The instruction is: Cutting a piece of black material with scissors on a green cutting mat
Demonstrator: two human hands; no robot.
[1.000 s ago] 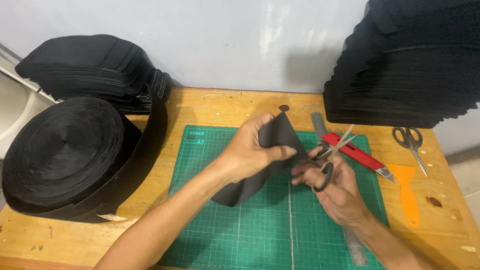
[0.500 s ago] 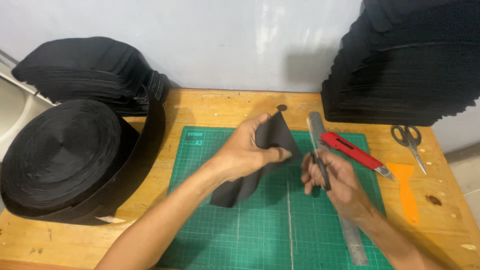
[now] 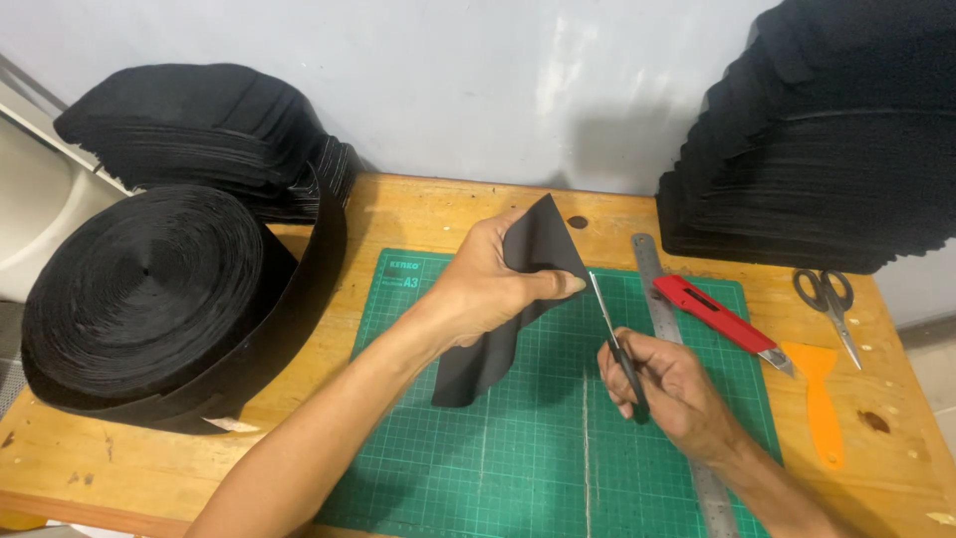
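Observation:
My left hand [image 3: 488, 289] pinches a folded piece of black fabric [image 3: 508, 319] and holds it up above the green cutting mat [image 3: 448, 438]. My right hand [image 3: 672, 389] grips a pair of black-handled scissors [image 3: 612, 334]; their blades are closed and point up toward the fabric's right edge, next to my left thumb. The fabric's lower end hangs down onto the mat.
A big roll of black webbing [image 3: 149, 299] lies at the left, with a stack of black pieces [image 3: 199, 130] behind it. Another tall black stack [image 3: 827, 149] fills the back right. A steel ruler [image 3: 662, 299], red utility knife [image 3: 722, 319], orange scraper [image 3: 817, 399] and second scissors [image 3: 827, 299] lie right of the mat.
The scissors' blades, spread apart a second ago, are now closed. My right hand has dropped a little lower and the fabric is raised more upright in my left hand.

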